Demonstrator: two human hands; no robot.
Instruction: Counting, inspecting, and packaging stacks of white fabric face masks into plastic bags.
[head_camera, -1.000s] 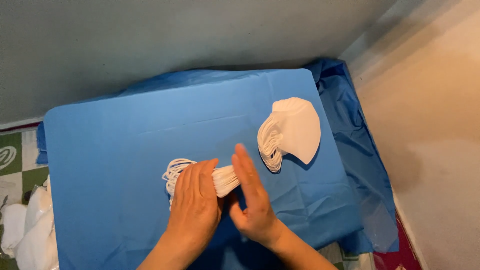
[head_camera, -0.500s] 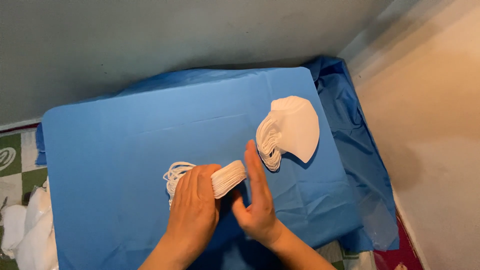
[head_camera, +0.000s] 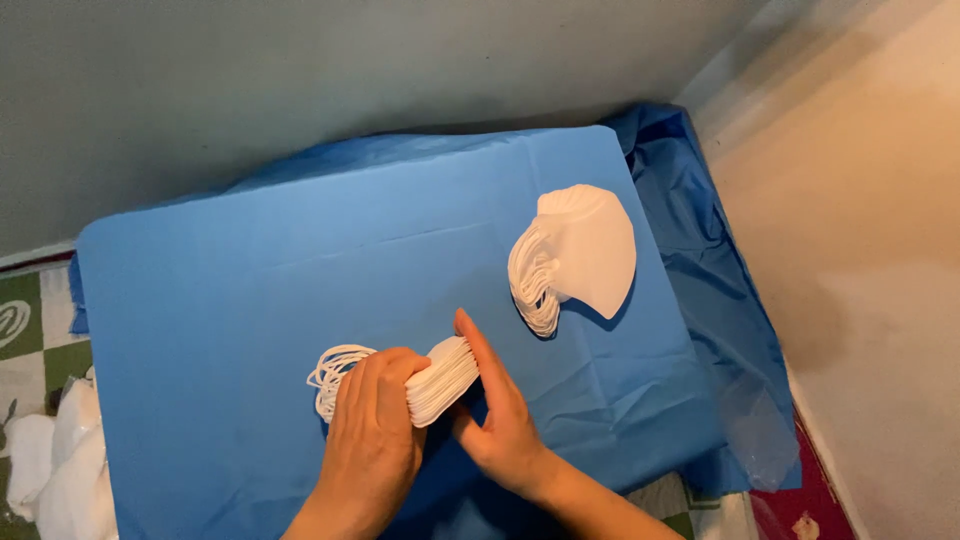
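Note:
A stack of white folded face masks (head_camera: 440, 378) lies on the blue sheet near the front. My left hand (head_camera: 372, 440) lies over its left part, fingers curled onto the stack. My right hand (head_camera: 497, 415) presses its flat palm against the stack's right edge. White ear loops (head_camera: 332, 368) spill out to the left of the stack. A second pile of white masks (head_camera: 578, 255) with its loops toward the left lies apart, farther back and to the right.
The blue sheet covers a table (head_camera: 250, 270) and hangs off the right side (head_camera: 710, 300). A grey wall runs behind. White fabric or bags (head_camera: 55, 470) sit on the floor at the left. A tan floor is at the right.
My right hand has shifted from beside the stack to flat against its edge, and the stack looks more squared up. The view has moved a little.

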